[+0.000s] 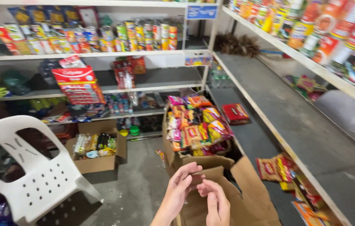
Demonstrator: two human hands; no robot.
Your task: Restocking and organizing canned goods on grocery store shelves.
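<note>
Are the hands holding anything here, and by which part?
Nothing clearly held: left hand and right hand meet, fingers touching, above the open cardboard box.

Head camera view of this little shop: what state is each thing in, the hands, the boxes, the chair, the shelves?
Left hand: open, empty, fingers curled.
Right hand: empty, touching the left.
Cardboard box under the hands: flaps open.
Box of snack packets: open, heaped full.
Small carton on the floor: open, filled.
White plastic chair: upright, unoccupied.
Long grey shelf: mostly bare.
Can shelf: stocked.
</note>
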